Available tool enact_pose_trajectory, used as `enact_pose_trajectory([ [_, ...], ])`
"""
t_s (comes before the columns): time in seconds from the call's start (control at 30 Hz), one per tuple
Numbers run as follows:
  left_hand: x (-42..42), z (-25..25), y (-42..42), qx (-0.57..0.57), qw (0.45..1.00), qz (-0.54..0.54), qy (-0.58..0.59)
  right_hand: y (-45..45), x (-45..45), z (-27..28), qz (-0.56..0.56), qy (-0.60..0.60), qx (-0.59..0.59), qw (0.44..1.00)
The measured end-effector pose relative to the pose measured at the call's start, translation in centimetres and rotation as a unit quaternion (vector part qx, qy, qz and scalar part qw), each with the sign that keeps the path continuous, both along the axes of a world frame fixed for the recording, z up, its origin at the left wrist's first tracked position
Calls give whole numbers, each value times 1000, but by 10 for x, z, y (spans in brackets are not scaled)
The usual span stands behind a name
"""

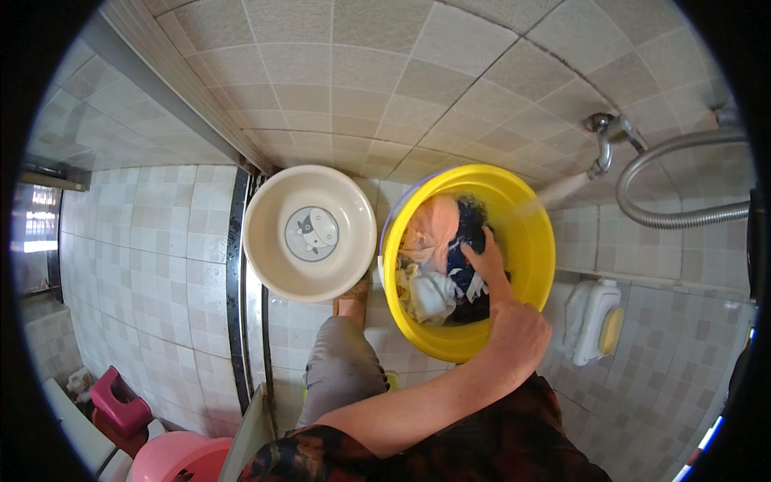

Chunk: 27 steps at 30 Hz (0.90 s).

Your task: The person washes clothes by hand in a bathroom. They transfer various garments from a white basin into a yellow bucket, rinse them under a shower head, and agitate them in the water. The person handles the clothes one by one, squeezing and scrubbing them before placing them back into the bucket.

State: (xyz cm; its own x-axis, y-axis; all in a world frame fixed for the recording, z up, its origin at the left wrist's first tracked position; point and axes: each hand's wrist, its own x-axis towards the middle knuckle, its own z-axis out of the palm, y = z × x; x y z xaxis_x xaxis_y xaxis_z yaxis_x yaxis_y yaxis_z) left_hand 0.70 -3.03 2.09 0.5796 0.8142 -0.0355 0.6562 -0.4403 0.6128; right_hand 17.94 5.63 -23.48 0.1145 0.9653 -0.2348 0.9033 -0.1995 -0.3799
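Observation:
A yellow plastic bucket holds wet clothes. My right hand is inside it, thumb and fingers spread against a dark navy patterned garment. Left of that garment lie a peach-coloured cloth and a pale whitish cloth. My left arm reaches across my body, and my left hand is bent over my right forearm near the bucket's front rim; its fingers are hidden. Water sprays from a metal wall tap over the bucket's right side.
A cream basin with a cow picture stands left of the bucket, beside a door track. A metal shower hose loops at right. Below it is a white soap holder with a yellow bar. Pink plastic containers stand lower left.

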Motion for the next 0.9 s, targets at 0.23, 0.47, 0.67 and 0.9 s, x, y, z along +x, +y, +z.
enact_pose_trajectory([
  [0.23, 7, -11, -4, -17, 1000, 10, -2, -41, -75, 48, -9, 52, -98, 994],
  [0.47, 5, 8, -6, -43, 998, -39, -3, -52, -131, 90, 156, -47, -189, 968],
  [0.67, 5, -3, -9, 2, 999, -52, 8, -28, -116, 44, 165, -34, -189, 967],
  [0.9, 9, -14, -6, -17, 1000, -9, 19, -25, -100, 65, 159, 5, -186, 970],
])
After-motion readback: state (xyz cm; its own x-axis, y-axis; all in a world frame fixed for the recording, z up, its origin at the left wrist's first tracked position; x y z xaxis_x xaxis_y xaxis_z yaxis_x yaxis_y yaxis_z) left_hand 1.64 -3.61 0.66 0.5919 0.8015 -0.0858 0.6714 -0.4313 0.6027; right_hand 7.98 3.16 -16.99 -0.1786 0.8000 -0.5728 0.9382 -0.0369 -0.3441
